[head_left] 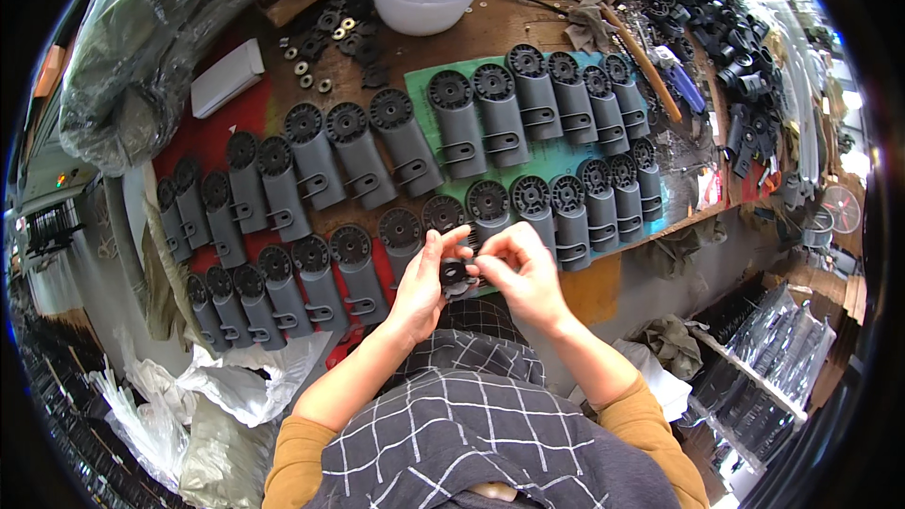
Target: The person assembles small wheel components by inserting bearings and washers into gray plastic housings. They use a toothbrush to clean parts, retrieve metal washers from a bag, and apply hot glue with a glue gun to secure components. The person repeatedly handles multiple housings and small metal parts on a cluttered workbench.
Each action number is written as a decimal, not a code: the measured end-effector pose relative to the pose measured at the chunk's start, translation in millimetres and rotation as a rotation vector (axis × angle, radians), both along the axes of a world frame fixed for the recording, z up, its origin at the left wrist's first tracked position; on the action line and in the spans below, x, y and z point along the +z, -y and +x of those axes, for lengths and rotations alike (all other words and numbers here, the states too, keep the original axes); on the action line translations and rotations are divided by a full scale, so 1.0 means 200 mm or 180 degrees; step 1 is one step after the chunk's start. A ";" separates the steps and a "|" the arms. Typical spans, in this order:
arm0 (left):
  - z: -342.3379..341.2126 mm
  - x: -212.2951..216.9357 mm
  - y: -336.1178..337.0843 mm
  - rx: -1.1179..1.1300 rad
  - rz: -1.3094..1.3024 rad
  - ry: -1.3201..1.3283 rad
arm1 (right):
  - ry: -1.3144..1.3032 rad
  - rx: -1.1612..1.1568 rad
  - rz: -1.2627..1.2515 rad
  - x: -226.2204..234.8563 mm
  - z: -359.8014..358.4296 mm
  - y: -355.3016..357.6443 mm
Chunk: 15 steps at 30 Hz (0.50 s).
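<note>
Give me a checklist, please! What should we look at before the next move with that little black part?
1. Left grip has the little black part: ok.
2. Right grip is close to that part: ok.
3. Right grip is pinching something: cannot tell, too small to see.
4. Grey housings lie in rows: ok.
5. Pale rings are tidied up: not ok, they're scattered.
6. White bucket stands upright: ok.
</note>
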State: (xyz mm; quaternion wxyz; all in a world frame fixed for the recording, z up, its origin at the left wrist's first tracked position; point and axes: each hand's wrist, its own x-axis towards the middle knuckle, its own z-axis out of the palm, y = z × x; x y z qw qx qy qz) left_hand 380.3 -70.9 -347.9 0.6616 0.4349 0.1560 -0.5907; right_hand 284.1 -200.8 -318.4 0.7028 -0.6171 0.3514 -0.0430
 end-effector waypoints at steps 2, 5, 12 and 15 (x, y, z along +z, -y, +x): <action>-0.02 0.00 0.01 -0.0049 0.0196 -0.0072 | -0.0375 -0.0521 -0.0186 -0.02 -0.03 0.13; -0.03 -0.03 0.06 -0.0139 0.0172 0.0041 | -0.0407 -0.0415 -0.0870 -0.04 -0.06 0.19; -0.08 -0.12 0.13 -0.0210 0.0121 0.1221 | -0.0618 0.0357 -0.1873 -0.09 -0.04 0.05; -0.09 -0.14 0.14 -0.0387 0.0155 0.1484 | -0.0676 0.0321 -0.1196 -0.11 -0.05 0.07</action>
